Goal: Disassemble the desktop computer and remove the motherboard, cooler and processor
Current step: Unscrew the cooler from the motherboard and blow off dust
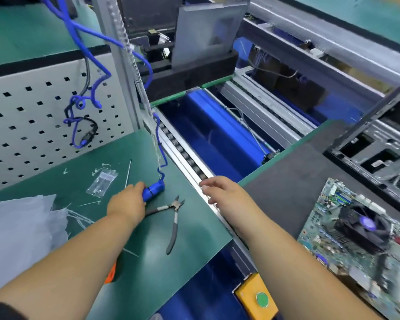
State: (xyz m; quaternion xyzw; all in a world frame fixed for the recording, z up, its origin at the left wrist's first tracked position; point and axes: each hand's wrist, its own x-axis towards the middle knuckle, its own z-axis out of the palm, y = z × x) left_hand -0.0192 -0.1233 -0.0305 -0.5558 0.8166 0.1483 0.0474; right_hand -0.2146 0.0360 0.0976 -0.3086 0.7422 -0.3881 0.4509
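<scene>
Over at 8 o'clock our left hand (127, 203) is wrapped around the blue tool (153, 191) on the green mat (148, 262), with cutting pliers (172, 218) just beside it. Our right hand (219, 189) hangs loose, fingers relaxed, over the conveyor rail (183, 155). The motherboard (346, 250) lies at 4 o'clock, black cooler (361, 227) on it, blurry and cut off. The open case (379, 158) is at 3.

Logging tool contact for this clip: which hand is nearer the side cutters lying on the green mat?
Left. The left hand, gripping the blue tool, sits right beside the side cutters, over their handle end. The right hand hovers further off above the conveyor rail.
</scene>
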